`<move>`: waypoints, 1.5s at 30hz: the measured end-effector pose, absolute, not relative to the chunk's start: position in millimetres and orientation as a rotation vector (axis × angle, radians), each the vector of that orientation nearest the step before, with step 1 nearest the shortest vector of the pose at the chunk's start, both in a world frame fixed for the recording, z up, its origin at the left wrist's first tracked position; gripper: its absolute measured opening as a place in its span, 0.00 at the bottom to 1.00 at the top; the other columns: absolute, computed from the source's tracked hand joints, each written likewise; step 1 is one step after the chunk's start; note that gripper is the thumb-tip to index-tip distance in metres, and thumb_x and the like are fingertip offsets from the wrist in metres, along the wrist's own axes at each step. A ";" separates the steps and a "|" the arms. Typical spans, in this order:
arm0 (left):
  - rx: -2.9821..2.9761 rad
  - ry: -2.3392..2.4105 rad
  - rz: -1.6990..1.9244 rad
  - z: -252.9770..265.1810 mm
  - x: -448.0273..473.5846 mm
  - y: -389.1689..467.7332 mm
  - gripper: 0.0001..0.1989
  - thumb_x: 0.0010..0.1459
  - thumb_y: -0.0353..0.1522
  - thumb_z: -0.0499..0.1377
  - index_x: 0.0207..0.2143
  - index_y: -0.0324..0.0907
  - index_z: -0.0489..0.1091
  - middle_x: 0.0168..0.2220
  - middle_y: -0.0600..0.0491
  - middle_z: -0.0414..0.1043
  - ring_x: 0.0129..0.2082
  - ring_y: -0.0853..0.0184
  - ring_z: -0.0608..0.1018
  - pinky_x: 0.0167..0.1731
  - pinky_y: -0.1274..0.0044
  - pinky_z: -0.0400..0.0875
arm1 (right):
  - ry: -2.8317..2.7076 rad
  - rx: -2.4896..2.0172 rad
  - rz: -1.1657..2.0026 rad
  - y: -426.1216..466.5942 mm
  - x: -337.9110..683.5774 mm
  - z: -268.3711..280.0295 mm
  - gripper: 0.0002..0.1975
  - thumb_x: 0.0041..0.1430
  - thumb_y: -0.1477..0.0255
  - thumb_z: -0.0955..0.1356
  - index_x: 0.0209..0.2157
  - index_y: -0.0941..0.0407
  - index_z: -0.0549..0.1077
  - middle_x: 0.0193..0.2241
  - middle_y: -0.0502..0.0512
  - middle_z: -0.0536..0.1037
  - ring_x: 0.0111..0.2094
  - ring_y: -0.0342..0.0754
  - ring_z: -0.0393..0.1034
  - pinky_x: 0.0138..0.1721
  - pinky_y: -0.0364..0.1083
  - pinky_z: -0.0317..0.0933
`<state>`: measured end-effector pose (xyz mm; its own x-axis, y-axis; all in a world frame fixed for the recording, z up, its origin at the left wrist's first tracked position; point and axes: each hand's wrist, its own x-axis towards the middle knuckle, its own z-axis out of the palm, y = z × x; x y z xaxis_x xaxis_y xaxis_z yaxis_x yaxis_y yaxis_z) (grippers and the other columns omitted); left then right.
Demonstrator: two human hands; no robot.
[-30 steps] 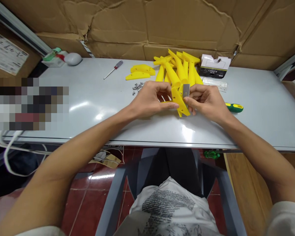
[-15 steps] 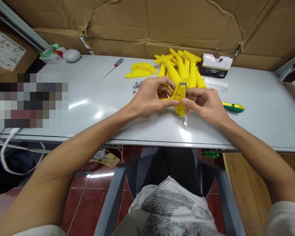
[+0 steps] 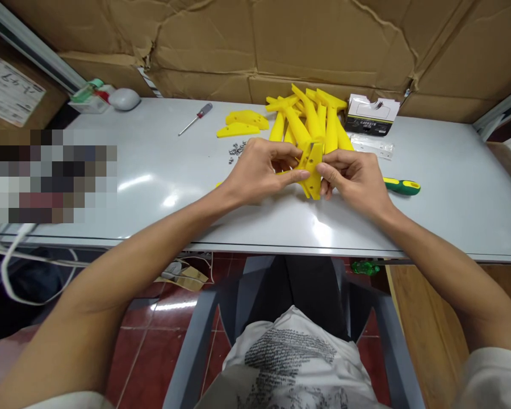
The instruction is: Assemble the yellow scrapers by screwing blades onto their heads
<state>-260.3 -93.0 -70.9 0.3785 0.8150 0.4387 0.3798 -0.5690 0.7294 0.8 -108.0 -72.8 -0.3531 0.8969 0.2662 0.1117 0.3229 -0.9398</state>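
My left hand [image 3: 266,170] is closed around a yellow plastic scraper handle [image 3: 305,156], its thumb lying along the head. A flat yellow cover plate [image 3: 315,170] with small holes stands upright against that head. My right hand [image 3: 354,177] pinches the plate's right edge between thumb and fingers. Both hands are close together above the front half of the table. Just behind them lies a pile of yellow scraper handles [image 3: 310,116]. Small metal screws [image 3: 237,149] lie behind my left hand, near two loose yellow cover plates [image 3: 243,124].
A small screwdriver [image 3: 196,119] lies at the back left of the grey table [image 3: 460,187]. Behind my right hand are a black-and-white box [image 3: 372,115] and thin blades in clear wrap [image 3: 372,146]. A green-and-yellow tool handle [image 3: 402,186] lies right of it.
A grey blade strip seen along the yellow plate's edge half a second ago no longer shows. The plate has turned its holed face more towards me; both hands keep their hold.
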 end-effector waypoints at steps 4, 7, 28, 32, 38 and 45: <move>2.136 1.006 1.100 -68.5 -259.4 -95.3 0.23 0.68 0.56 0.77 0.42 0.47 0.88 0.38 0.50 0.91 0.33 0.62 0.86 0.38 0.68 0.82 | -1.722 -0.932 1.062 -109.3 0.2 -72.3 0.36 0.63 0.33 0.86 0.39 0.53 0.85 0.25 0.51 0.84 0.22 0.48 0.79 0.25 0.48 0.73; 2.233 0.998 1.079 -66.9 -257.0 -96.6 0.25 0.68 0.59 0.76 0.39 0.48 0.85 0.34 0.52 0.85 0.30 0.62 0.79 0.36 0.68 0.75 | -1.698 -0.941 1.035 -111.1 -0.7 -72.9 0.34 0.63 0.35 0.87 0.38 0.52 0.83 0.24 0.50 0.83 0.21 0.48 0.78 0.23 0.48 0.72; 2.239 0.916 0.986 -55.5 -255.8 -95.4 0.36 0.71 0.65 0.73 0.26 0.49 0.73 0.25 0.55 0.72 0.29 0.61 0.75 0.35 0.66 0.76 | -1.670 -0.870 1.127 -112.8 -2.9 -71.6 0.34 0.63 0.35 0.87 0.41 0.49 0.80 0.23 0.47 0.83 0.21 0.51 0.79 0.24 0.51 0.76; 2.204 0.933 0.968 -58.0 -258.3 -94.6 0.27 0.72 0.61 0.75 0.35 0.48 0.84 0.29 0.55 0.80 0.31 0.61 0.80 0.36 0.68 0.78 | -1.704 -0.926 1.051 -113.0 -1.7 -69.7 0.30 0.67 0.39 0.86 0.41 0.50 0.83 0.25 0.49 0.85 0.23 0.52 0.82 0.27 0.52 0.79; 2.103 0.959 1.009 -63.4 -258.2 -94.5 0.22 0.65 0.56 0.79 0.41 0.49 0.88 0.39 0.49 0.90 0.37 0.57 0.85 0.44 0.64 0.86 | -1.718 -0.972 0.879 -119.6 -4.4 -70.0 0.30 0.71 0.38 0.83 0.39 0.50 0.82 0.25 0.50 0.84 0.23 0.51 0.81 0.29 0.53 0.78; 2.105 0.977 0.979 -60.7 -258.0 -93.2 0.27 0.64 0.62 0.79 0.39 0.48 0.88 0.37 0.49 0.88 0.36 0.57 0.84 0.42 0.64 0.84 | -1.736 -0.974 0.846 -118.7 -4.8 -68.0 0.33 0.70 0.32 0.81 0.39 0.49 0.81 0.25 0.50 0.83 0.23 0.50 0.79 0.29 0.52 0.75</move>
<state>-258.0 -93.2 -60.7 0.4536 0.8141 0.3625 0.3610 -0.5398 0.7605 -4.8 -118.7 -68.0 -0.2422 0.8877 0.3916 0.2388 0.4458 -0.8627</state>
